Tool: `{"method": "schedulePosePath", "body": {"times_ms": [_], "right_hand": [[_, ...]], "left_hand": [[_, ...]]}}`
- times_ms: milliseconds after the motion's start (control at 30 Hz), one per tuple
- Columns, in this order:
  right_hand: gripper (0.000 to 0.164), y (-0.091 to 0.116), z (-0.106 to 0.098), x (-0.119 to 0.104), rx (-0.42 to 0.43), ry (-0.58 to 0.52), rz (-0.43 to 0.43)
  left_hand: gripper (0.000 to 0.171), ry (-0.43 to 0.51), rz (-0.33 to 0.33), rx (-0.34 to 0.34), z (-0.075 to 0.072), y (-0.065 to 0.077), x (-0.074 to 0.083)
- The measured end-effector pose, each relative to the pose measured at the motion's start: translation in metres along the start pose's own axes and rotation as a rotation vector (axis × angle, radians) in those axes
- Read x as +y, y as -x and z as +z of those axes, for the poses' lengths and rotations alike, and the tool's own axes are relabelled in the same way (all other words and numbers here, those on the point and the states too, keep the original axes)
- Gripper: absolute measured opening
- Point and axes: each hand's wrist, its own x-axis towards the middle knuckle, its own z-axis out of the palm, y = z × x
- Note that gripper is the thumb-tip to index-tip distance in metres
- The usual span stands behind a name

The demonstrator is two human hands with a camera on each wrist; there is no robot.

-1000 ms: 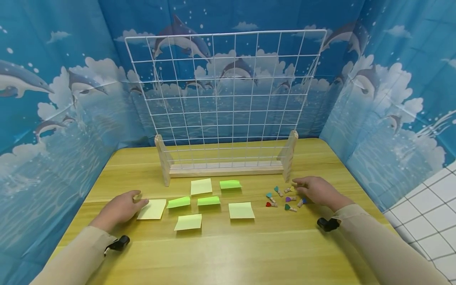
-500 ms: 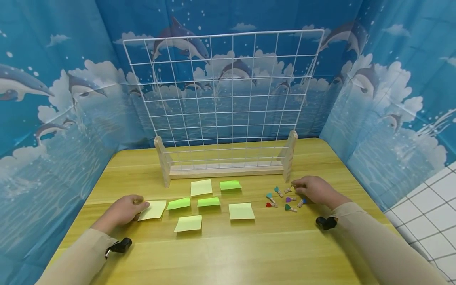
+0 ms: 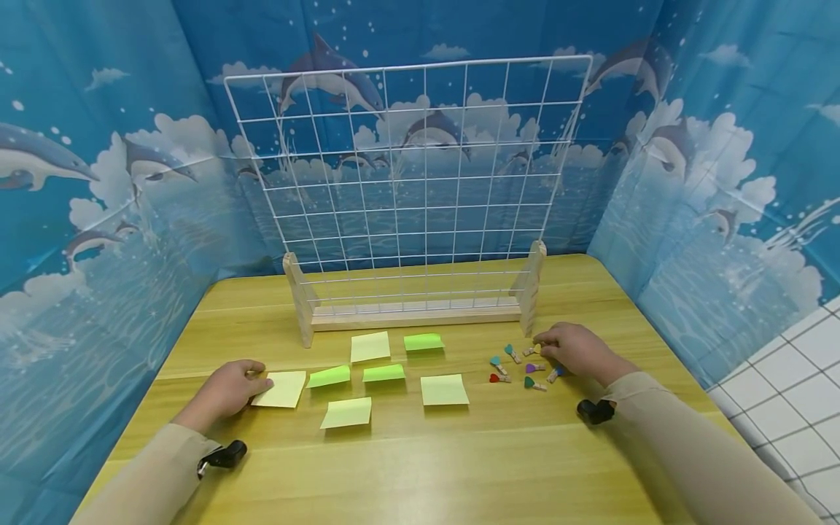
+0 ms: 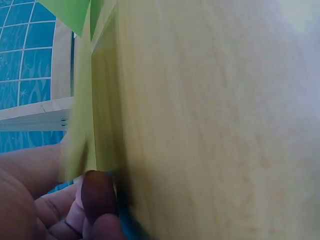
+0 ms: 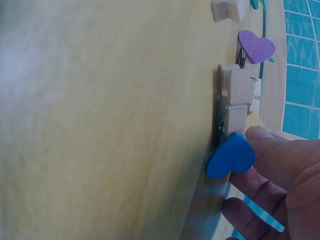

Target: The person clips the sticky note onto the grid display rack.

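Observation:
At the table's left, my left hand (image 3: 226, 388) pinches the left edge of a pale yellow sticky note (image 3: 282, 390). In the left wrist view the note's yellow paper (image 4: 82, 130) stands between thumb and fingers. My right hand (image 3: 580, 352) is at the back right of a group of small wooden clothespins, thumb and finger on the one with a yellow heart (image 3: 538, 349). In the right wrist view the thumb meets the yellow heart (image 5: 254, 120); a blue-heart clothespin (image 5: 232, 157) partly hides the fingertips. A purple-heart clothespin (image 3: 533, 368) lies close by.
A white wire grid (image 3: 426, 175) stands upright in a wooden base (image 3: 420, 319) at the back. Several yellow and green sticky notes, including a green one (image 3: 383, 372), lie across the middle. Red (image 3: 496, 378) and dark green (image 3: 529, 382) heart clothespins lie to the right.
My left fingers have closed on the edge of the yellow sticky note. My right fingertips have moved slightly left, onto the yellow-heart clothespin. The other notes and clothespins lie unchanged.

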Motion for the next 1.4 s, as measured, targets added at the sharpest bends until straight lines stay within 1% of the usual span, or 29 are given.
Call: {"method": "schedulePosePath", "body": {"times_ms": [133,267,400,567,700,833,1033,1200,1400], "right_hand": [[0.027,-0.0016,0.0019,-0.0002,-0.002,0.012,0.007],[0.026,-0.0032,0.0041,0.0003,0.003,0.021,0.007],[0.025,-0.003,0.0052,0.0005,-0.006,0.024,-0.001],[0.024,-0.0025,0.0051,0.0004,-0.007,0.036,-0.013],[0.023,-0.0044,0.0064,0.0006,0.002,0.037,-0.018],[0.021,-0.0057,0.0074,0.0007,0.008,0.045,-0.019],[0.018,-0.0061,0.0056,-0.0018,-0.003,0.037,-0.007],[0.014,-0.0072,0.0045,-0.0047,-0.014,0.026,0.002],[0.011,-0.0066,0.0032,-0.0056,-0.025,-0.041,0.018]], "left_hand": [[0.057,0.072,-0.017,-0.005,0.0031,0.0007,-0.0006],[0.056,0.12,-0.02,-0.003,0.006,0.0017,-0.0009],[0.053,0.107,-0.014,0.01,0.0074,0.002,-0.0002],[0.048,0.058,-0.003,0.037,0.0082,0.0023,0.002],[0.042,0.034,0.012,0.066,0.0086,0.0025,0.0042],[0.035,0.021,0.011,0.087,0.0088,0.0028,0.0054],[0.031,0.024,0.003,0.101,0.0085,0.003,0.0062],[0.03,0.036,0.012,0.118,0.0079,0.0025,0.0065],[0.03,0.035,0.04,0.152,0.0061,0.0026,0.0058]]}}
